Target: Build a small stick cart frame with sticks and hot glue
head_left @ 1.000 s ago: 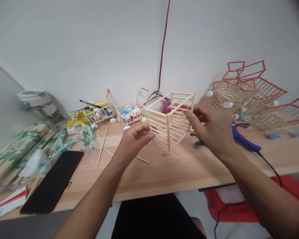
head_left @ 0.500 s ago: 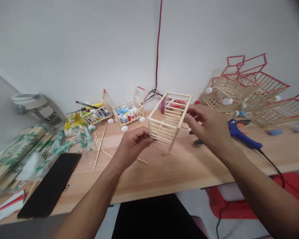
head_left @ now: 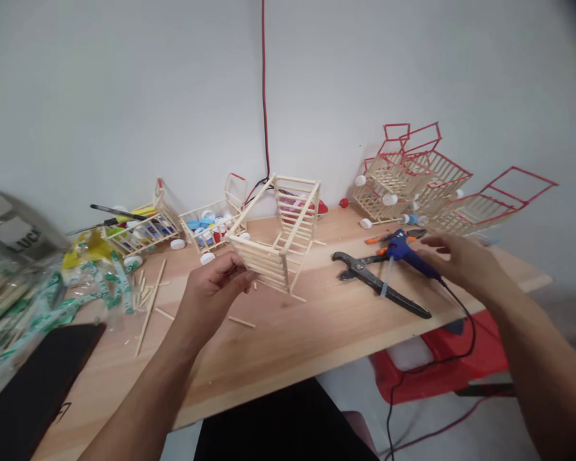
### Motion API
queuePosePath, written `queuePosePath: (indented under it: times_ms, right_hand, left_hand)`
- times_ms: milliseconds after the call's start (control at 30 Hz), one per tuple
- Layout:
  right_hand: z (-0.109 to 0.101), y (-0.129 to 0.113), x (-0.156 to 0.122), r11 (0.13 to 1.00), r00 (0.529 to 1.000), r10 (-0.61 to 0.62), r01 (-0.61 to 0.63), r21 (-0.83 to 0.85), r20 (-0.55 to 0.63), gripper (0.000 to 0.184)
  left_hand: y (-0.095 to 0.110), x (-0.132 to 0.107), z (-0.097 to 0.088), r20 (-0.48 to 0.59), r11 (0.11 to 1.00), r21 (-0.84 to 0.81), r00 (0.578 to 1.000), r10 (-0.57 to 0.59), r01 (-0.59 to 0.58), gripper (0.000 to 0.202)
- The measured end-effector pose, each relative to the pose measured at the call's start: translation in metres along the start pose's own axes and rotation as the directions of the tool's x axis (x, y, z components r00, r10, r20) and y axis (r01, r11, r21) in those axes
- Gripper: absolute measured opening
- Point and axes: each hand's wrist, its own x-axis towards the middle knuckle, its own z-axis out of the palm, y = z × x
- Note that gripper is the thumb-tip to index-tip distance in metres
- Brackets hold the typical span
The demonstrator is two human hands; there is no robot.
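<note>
The right hand [head_left: 456, 262] has let go of the frame and moved off across the bench, and that's the change worth noticing. It now hangs open, its fingers loose and stretched toward the blue hot glue gun [head_left: 406, 251], which sits near the far edge of the bench, toward the right. From here the fingertips look just beside the gun, though I can't tell whether they touch it. Nothing in that hand is clenched. The left hand [head_left: 211, 291] alone carries the wooden stick cage [head_left: 292, 221], fingers curled round its lower corner, holding it tilted in the air above the middle of the bench. Just below the gun, black-handled pliers [head_left: 384, 289] lie slantwise, with orange-handled pliers [head_left: 381, 239] behind them. Along the far edge, left of the cage, stand two small stick carts [head_left: 206, 225] on white bottle-cap wheels, one filled with blue and white caps. Red-rimmed stick baskets [head_left: 454, 169] are heaped toward the far right. Loose sticks [head_left: 148, 307] are scattered on the bench near the left hand.
</note>
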Motion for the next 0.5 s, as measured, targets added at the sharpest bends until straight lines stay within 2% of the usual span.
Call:
queuePosePath:
  times_ms: [100, 267, 433, 500]
  right_hand:
    - [0.019, 0.009, -0.001, 0.996, 0.999, -0.034, 0.037, -0.078, 0.036, 0.023]
    - [0.038, 0.006, -0.004, 0.978, 0.999, -0.034, 0.032, -0.208, -0.006, 0.032]
    - [0.047, 0.006, -0.005, 0.982, 0.996, -0.093, 0.09, -0.164, -0.009, 0.023]
    - [0.047, 0.005, -0.006, 0.99, 0.994, -0.097, 0.091, -0.111, -0.05, 0.018]
  left_hand:
    - [-0.003, 0.0, 0.001, 0.0, 1.0, 0.009, 1.0, 0.011, -0.011, 0.009]
    - [-0.001, 0.0, 0.003, -0.023, 1.0, 0.01, 1.0, -0.005, 0.005, 0.011]
    - [0.001, -0.001, 0.003, -0.009, 0.999, -0.037, 1.0, -0.022, 0.022, 0.008]
    - [0.0, -0.001, 0.002, -0.012, 0.999, -0.048, 1.0, -0.025, 0.025, 0.007]
